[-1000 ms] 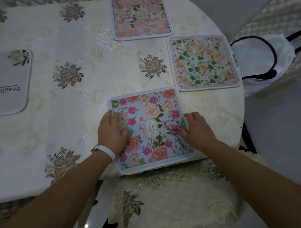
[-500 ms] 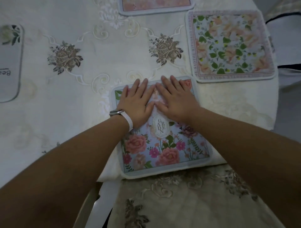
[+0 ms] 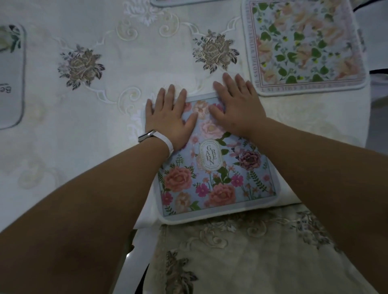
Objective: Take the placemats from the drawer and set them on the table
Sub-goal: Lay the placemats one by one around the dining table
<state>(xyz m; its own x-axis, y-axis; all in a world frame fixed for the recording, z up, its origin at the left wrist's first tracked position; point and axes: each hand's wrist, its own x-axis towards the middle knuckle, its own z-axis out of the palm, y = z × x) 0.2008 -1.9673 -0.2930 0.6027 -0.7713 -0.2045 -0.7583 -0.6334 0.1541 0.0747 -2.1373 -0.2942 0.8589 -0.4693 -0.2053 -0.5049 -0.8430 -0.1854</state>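
A round-edged table (image 3: 63, 147) draped in a cream cloth embroidered with scrolls and taupe roses (image 3: 80, 67) fills most of the frame. At the bottom, a chair cover (image 3: 241, 251) in matching beige lace sits just under the table's near rim. The light is dim and little of the room shows.

At lower centre, a blue floral placemat (image 3: 218, 178) lies flat at the near edge of the table. It is square with rounded corners and a pale border, printed with pink, coral and magenta blooms around an oval emblem bearing the letters of "GARDEN". The left hand (image 3: 168, 121), a white wristband (image 3: 155, 138) at the wrist, rests palm down with fingers spread over the mat's upper left corner. The right hand (image 3: 237, 107) lies flat, fingers straight, over the upper right corner. The fingertips of both reach past the far edge onto the cloth.

A second placemat (image 3: 302, 46), peach flowers and green leaves inside a lettered border, lies at upper right, apart from the blue one. A third placemat (image 3: 189, 1) is only a sliver at the top edge. A grey mat (image 3: 10, 79) is cut off at the left, its print unreadable. The hands hide the blue mat's far corners.
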